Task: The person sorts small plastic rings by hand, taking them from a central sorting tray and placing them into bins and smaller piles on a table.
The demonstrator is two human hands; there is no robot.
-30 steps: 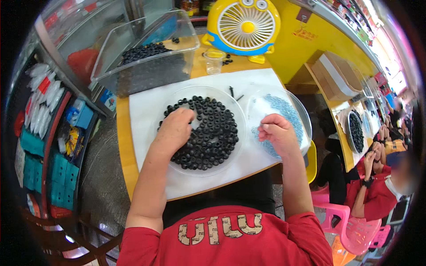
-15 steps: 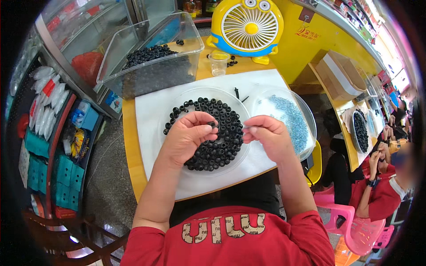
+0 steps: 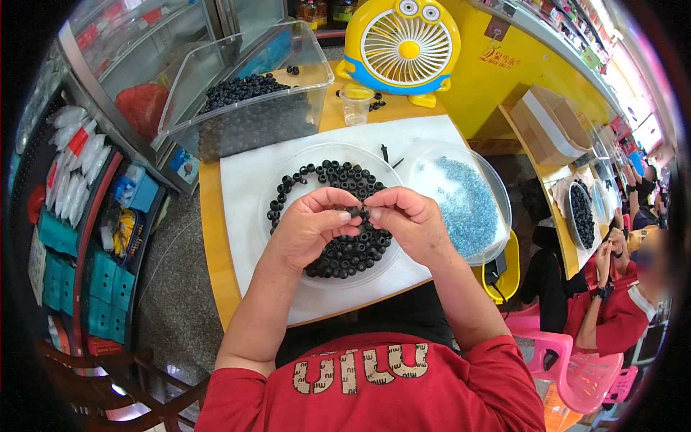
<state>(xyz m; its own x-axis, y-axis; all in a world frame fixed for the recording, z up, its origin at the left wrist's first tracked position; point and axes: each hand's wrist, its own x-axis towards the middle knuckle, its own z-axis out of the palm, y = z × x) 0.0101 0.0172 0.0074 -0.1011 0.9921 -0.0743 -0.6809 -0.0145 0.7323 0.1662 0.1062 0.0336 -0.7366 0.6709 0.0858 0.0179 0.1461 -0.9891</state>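
Both hands meet fingertip to fingertip over a clear round dish (image 3: 271, 186) of small black ring-shaped pieces (image 3: 353, 175). Between thumb and forefinger, my left hand (image 3: 306, 227) pinches one black ring-shaped piece (image 3: 354, 212). My right hand (image 3: 412, 222) is closed in a pinch right beside that piece; whatever its fingertips hold is too small and covered to make out. To the right, a second clear round dish (image 3: 507, 210) contains many tiny light-blue transparent pieces (image 3: 468, 209). Two thin black bits (image 3: 386, 154) lie between the dishes on the white sheet (image 3: 245, 169).
A clear bin (image 3: 317, 108) of black pieces stands at the back left. Behind the dishes are a clear cup (image 3: 355, 105) and a yellow-blue fan (image 3: 403, 50). Shelving (image 3: 97, 281) stands left. A seated person (image 3: 612, 302) works at another table, near a pink chair (image 3: 568, 367).
My right hand has moved left from beside the light-blue pieces' dish, bringing its fingertips against those of my left hand. The left hand has shifted slightly right, still pinching the black piece.
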